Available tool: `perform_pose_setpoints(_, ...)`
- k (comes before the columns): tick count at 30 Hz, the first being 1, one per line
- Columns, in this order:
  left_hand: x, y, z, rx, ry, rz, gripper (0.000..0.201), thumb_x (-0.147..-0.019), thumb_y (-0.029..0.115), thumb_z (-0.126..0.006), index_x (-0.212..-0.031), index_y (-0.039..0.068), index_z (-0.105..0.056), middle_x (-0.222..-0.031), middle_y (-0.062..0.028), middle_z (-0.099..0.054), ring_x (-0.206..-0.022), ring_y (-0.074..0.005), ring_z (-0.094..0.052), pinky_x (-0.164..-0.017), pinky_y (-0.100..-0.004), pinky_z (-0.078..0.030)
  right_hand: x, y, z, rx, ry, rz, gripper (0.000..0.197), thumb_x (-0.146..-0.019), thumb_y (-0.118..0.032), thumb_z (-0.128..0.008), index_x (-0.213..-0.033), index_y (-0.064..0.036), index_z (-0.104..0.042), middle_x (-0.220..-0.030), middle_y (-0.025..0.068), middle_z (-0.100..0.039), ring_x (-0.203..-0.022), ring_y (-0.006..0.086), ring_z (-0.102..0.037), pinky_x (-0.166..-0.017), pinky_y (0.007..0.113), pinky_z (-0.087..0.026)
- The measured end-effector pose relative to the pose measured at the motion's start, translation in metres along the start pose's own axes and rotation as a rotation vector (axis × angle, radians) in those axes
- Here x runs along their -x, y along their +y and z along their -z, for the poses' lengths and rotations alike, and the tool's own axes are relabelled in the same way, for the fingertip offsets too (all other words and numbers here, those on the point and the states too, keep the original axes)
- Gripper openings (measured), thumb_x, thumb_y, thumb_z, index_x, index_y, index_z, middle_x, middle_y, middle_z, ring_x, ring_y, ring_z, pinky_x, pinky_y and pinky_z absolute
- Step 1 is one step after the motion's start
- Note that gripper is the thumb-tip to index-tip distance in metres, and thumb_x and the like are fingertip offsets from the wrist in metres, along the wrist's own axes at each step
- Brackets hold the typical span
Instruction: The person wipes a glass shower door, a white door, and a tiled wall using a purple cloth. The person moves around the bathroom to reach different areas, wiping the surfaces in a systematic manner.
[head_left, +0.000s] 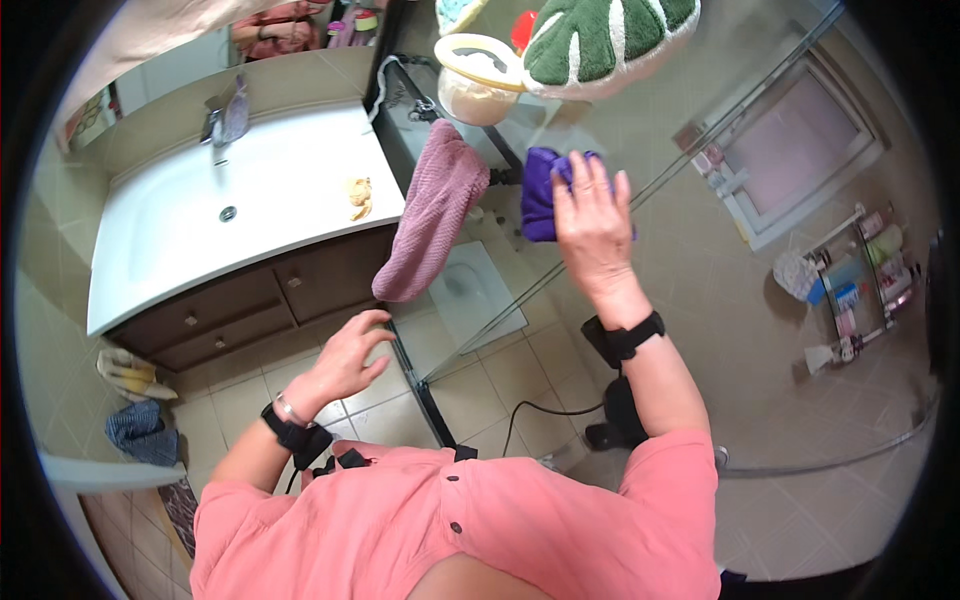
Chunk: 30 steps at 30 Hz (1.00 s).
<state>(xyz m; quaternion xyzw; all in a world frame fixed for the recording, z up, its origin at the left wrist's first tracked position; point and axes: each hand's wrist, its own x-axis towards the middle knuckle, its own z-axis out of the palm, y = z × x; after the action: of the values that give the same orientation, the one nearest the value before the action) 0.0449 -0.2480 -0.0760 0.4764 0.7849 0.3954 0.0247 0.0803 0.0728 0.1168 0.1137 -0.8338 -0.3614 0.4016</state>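
Observation:
My right hand (592,228) presses a folded purple cloth (541,200) against the glass shower panel (690,330); its fingers lie stretched over the cloth and the thumb side is partly hidden. Lower down on the left, my left hand (345,358) hovers with nothing in it, its fingers loosely bent and apart. It is close to the dark frame edge (418,385) of the glass. A pink textured towel (436,215) hangs between the washbasin and the purple cloth, above my left hand.
At left stands a white washbasin (290,170) over a dark drawer cabinet (240,308). A yellowish crumpled item (359,198) lies on its rim. A green leaf-shaped cushion (610,45) hangs at the top. A black cable (540,406) runs low, and a bottle shelf (860,275) is at right.

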Motion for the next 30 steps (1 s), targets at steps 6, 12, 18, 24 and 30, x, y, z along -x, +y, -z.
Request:
perform_pose_setpoints(6, 0.044, -0.041, 0.027, 0.107, 0.028, 0.219, 0.025, -0.083, 0.014, -0.066, -0.105, 0.002, -0.065, -0.12, -0.0132, -0.059, -0.105, -0.0346, -0.06, -0.088, -0.0404, -0.05, 0.095, -0.086, -0.029, -0.21, -0.328, 0.181, 0.029, -0.084, -0.016, -0.055, -0.108, -0.0011, -0.066, -0.131, 0.024, -0.056, -0.123, 0.0371, -0.053, -0.108, 0.051, -0.036)
perform_pose_setpoints(12, 0.064, -0.06, 0.041, 0.114, 0.007, 0.293, 0.026, -0.082, 0.012, -0.066, -0.105, 0.001, -0.065, -0.119, -0.0137, -0.059, -0.106, -0.0348, -0.059, -0.088, -0.0402, -0.049, 0.073, -0.07, -0.017, -0.202, -0.35, 0.086, 0.035, -0.083, -0.014, -0.055, -0.115, -0.0028, -0.063, -0.132, 0.0217, -0.055, -0.124, 0.0351, -0.052, -0.107, 0.058, -0.033)
perform_pose_setpoints(18, 0.05, -0.055, 0.036, 0.114, -0.059, 0.278, 0.026, -0.082, 0.013, -0.065, -0.105, 0.001, -0.064, -0.118, -0.0132, -0.059, -0.102, -0.0332, -0.06, -0.085, -0.0392, -0.05, -0.035, -0.007, 0.001, 0.13, -0.121, -0.093, 0.046, -0.087, -0.014, -0.052, -0.133, -0.0105, -0.054, -0.133, 0.0239, -0.054, -0.124, 0.0373, -0.052, -0.108, 0.056, -0.03)
perform_pose_setpoints(24, 0.034, -0.041, 0.029, 0.103, -0.233, 0.15, 0.029, -0.086, 0.018, -0.064, -0.109, 0.001, -0.063, -0.116, -0.0148, -0.059, -0.102, -0.035, -0.059, -0.089, -0.0416, -0.049, 0.04, -0.092, -0.053, 0.066, -0.429, 0.195, 0.036, -0.087, -0.017, -0.052, -0.12, -0.0043, -0.059, -0.138, 0.03, -0.047, -0.129, 0.0416, -0.046, -0.113, 0.053, -0.03)
perform_pose_setpoints(30, 0.068, -0.057, 0.043, 0.094, -0.18, 0.302, 0.027, -0.085, 0.019, -0.065, -0.105, 0.002, -0.064, -0.111, -0.0147, -0.061, -0.104, -0.035, -0.059, -0.09, -0.0415, -0.048, 0.136, -0.142, -0.057, -0.24, -0.656, 0.334, 0.034, -0.085, -0.017, -0.054, -0.114, -0.002, -0.062, -0.134, 0.0231, -0.053, -0.132, 0.0357, -0.044, -0.113, 0.057, -0.028)
